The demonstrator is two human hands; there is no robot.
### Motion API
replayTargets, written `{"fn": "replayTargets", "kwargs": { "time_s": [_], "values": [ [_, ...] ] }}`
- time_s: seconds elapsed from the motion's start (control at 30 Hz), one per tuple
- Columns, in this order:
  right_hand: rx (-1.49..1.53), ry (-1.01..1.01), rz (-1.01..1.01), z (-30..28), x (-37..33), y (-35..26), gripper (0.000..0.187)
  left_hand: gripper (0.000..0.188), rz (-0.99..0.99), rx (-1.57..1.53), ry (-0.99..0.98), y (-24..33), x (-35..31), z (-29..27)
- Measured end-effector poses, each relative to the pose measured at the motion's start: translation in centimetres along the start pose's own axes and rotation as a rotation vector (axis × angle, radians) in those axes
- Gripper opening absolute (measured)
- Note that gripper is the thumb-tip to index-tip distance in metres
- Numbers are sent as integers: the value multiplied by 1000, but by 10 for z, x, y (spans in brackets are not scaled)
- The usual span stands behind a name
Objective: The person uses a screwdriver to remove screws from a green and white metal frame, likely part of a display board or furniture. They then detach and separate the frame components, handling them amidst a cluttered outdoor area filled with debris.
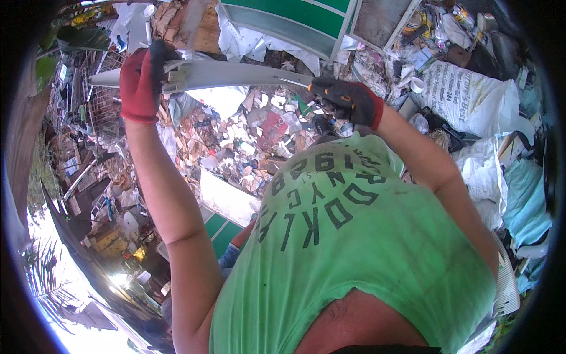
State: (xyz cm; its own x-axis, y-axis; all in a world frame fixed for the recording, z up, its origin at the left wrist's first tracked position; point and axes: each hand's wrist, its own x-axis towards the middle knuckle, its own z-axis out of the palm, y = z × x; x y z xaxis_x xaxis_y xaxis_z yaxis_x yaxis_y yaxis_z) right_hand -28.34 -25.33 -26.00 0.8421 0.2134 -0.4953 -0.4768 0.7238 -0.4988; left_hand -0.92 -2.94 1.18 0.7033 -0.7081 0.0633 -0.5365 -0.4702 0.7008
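Note:
My left hand (pixel 143 82), in a red and dark glove, is closed around a long pale grey plastic panel (pixel 230 75). The panel stretches across the upper part of the view, from beyond my left hand toward my right. In a dark glove with a red cuff, my right hand (pixel 348 100) is closed on a screwdriver (pixel 293 82). Its thin metal shaft points left along the panel's right end, and a bit of orange handle shows at the fingers. Whether the tip touches the panel, I cannot tell.
Mixed scrap and broken plastic (pixel 253 135) cover the ground below the panel. Green-and-white panels (pixel 289 17) stand at the far side. Full white sacks (pixel 466 97) and a turquoise bag (pixel 526 200) lie at the right. Part of another person's arm (pixel 240 236) shows beside my shirt.

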Motion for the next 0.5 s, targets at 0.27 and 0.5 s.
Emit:
{"fn": "replayTargets", "kwargs": {
  "time_s": [0.27,0.5],
  "values": [
    [-783,56,-331,-12,11,28,52,48,-127,116,0,5,1,-2],
    [-1380,206,-474,-4,6,-10,49,49,-33,116,-18,6,9,0]
  ]
}}
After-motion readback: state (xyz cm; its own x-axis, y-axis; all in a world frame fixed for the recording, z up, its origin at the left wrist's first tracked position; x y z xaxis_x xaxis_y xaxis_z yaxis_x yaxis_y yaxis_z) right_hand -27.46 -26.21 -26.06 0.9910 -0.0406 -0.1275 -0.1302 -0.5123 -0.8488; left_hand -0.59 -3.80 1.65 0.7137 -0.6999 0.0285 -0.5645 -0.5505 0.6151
